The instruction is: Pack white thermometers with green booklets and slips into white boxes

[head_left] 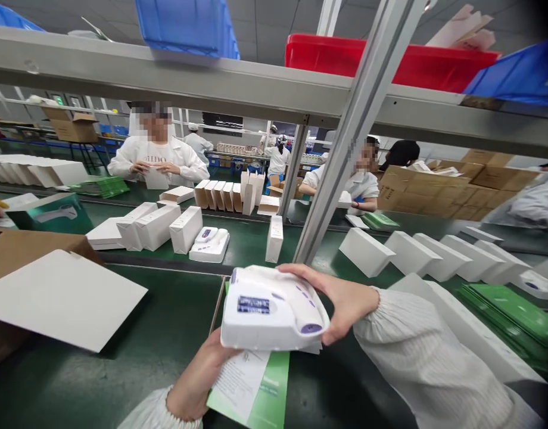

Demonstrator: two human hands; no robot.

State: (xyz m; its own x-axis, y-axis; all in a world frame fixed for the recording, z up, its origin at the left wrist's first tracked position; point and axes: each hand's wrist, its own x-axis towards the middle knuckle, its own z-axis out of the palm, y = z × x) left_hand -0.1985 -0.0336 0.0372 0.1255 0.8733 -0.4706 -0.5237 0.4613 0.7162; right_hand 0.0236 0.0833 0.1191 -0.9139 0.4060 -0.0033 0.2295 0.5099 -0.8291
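A white moulded tray (pixel 260 328) is held up in front of me, tilted toward me. In it lies a white handheld device (pixel 285 292) with purple buttons and a purple end, next to a dark blue printed label or screen. My right hand (pixel 341 298) grips the tray's right side, thumb below and fingers over the far edge. Beneath the tray are a green leaflet (pixel 274 393) and a white printed sheet (pixel 238 384). My left hand (pixel 202 369) is closed on the leaflet's left side, its fingertips hidden under the tray.
White boxes (pixel 158 226) and another tray with a device (pixel 209 244) stand on the green conveyor. Leaning boxes (pixel 412 253) and green packets (pixel 510 310) are at right. A cardboard box (pixel 37 241) is at left. A metal post (pixel 345 149) rises ahead; co-workers (pixel 160 155) sit opposite.
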